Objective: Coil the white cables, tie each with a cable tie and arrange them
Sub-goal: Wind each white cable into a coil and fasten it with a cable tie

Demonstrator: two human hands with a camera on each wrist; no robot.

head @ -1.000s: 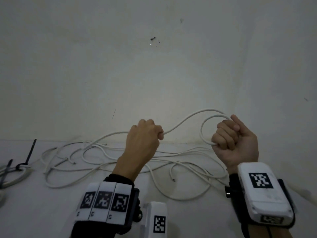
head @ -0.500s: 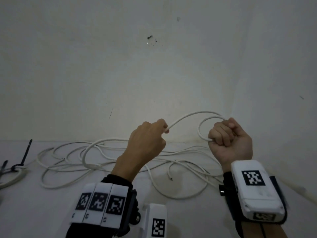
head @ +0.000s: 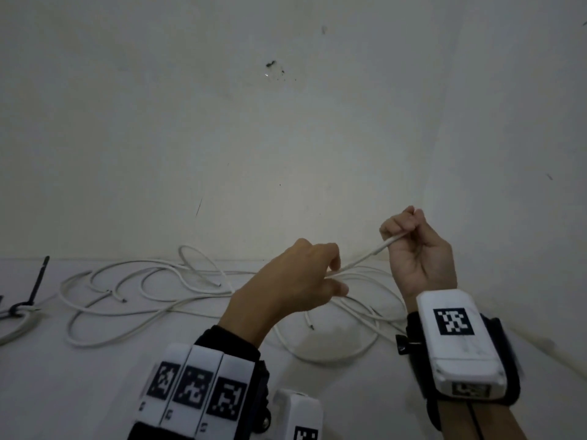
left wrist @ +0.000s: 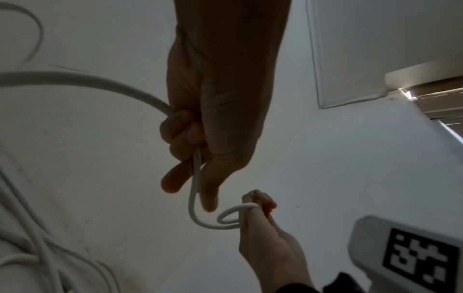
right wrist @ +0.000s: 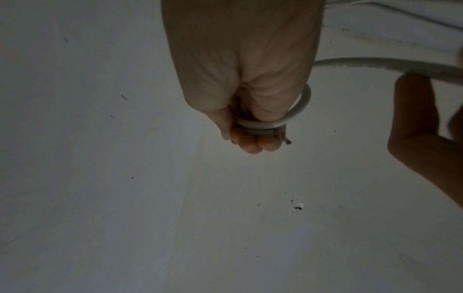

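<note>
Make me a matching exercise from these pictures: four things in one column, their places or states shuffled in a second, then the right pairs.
Things:
1. right hand
2. left hand
3. loose white cables
4. black cable tie

Places or states:
A. sprawled untied on the white surface by the wall
B. at the far left, round an already coiled cable
C. raised, gripping a small loop at the cable's end
D. lower, gripping the same cable further along

Pairs: 1-C, 2-D, 3-A, 4-B
</note>
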